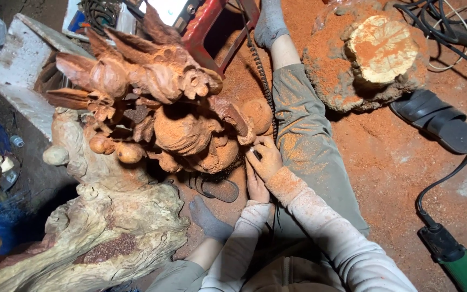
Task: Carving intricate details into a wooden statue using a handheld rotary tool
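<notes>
A large reddish-brown wood carving (163, 103) with leaf and fruit shapes rises from a pale gnarled root base (104, 227). My right hand (268, 158), dusted with sawdust, is closed around a small dark handpiece (256, 154) whose tip rests on the carving's lower right side. A coiled black cord (260, 75) runs from it toward the top. My left hand (255, 186) lies just under the right one, against it, its fingers pointing up toward the carving; its grip is hidden. Both sleeves are coated in orange dust.
My legs in grey socks (268, 21) straddle the work on an orange sawdust floor. A dust-covered stump (368, 59) and a black sandal (439, 121) lie right, another sandal (217, 188) under the carving. A green power tool (455, 259) with cable sits lower right; a red stool (212, 27) and white block (22, 70) stand behind.
</notes>
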